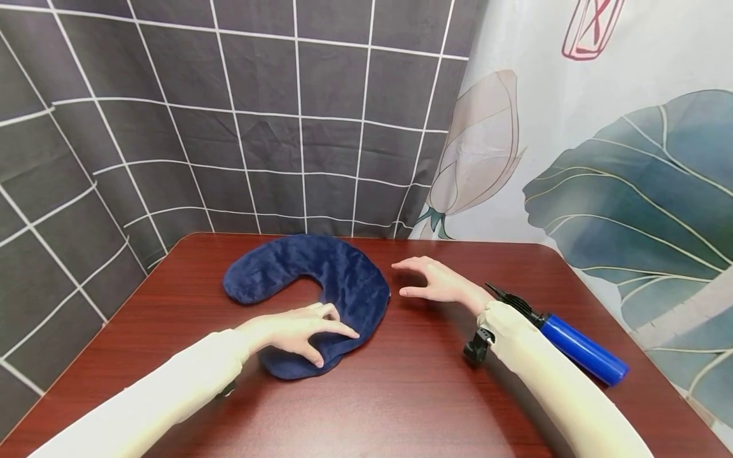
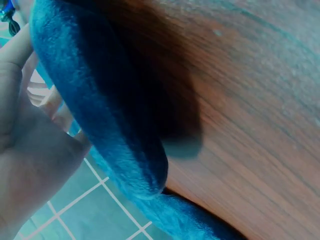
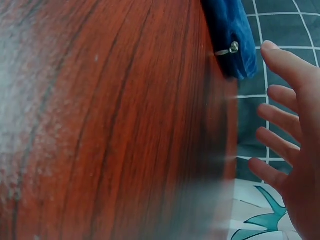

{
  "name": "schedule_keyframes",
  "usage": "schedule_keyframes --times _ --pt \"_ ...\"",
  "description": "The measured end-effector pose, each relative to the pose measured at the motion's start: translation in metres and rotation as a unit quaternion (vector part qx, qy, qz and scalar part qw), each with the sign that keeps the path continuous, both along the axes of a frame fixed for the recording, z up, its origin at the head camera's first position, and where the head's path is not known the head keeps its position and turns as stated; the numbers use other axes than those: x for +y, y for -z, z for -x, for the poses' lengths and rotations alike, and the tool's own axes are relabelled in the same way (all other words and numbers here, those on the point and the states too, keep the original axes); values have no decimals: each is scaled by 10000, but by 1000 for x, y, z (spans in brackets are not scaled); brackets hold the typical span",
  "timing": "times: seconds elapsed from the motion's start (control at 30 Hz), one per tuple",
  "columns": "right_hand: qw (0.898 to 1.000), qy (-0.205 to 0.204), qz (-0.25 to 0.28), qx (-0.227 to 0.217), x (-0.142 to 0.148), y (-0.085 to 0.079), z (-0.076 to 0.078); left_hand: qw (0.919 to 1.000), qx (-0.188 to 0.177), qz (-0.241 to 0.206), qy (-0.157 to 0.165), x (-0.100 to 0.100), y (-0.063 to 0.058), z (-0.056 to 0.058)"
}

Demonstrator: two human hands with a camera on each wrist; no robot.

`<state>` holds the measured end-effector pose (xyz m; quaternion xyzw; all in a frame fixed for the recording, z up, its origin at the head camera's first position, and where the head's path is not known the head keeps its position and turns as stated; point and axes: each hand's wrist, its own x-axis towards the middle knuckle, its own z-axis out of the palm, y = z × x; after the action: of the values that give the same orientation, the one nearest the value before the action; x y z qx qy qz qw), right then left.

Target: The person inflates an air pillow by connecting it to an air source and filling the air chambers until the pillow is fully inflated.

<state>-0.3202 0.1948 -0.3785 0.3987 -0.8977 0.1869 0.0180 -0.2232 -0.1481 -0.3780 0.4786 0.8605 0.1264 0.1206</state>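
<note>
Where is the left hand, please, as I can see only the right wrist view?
Observer: In the head view, the left hand is over the near end of the navy-blue, C-shaped plush cushion.
Operator: Thank you; which way does the cushion's opening face?
Observer: It faces the person's left.
Operator: Could you also tell me what else lies on the reddish-brown, wood-grained table?
Observer: A bright-blue cylinder with a black, tapering end lies to the right of the cream right sleeve; it looks like a hand pump.
</note>
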Motion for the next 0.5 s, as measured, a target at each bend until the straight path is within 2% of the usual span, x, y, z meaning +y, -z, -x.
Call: schedule_keyframes --times 0.3,0.43,0.5 --pt "9999 -64 110 -54 -2 2 -4 9997 -172 169 33 -6 -4 -6" --pt "9996 -243 146 66 -2 5 -6 9993 -309 197 -3 -2 -11 -4" --pt "9992 -314 205 106 -2 6 -6 9996 -250 84 -108 5 -15 -2"
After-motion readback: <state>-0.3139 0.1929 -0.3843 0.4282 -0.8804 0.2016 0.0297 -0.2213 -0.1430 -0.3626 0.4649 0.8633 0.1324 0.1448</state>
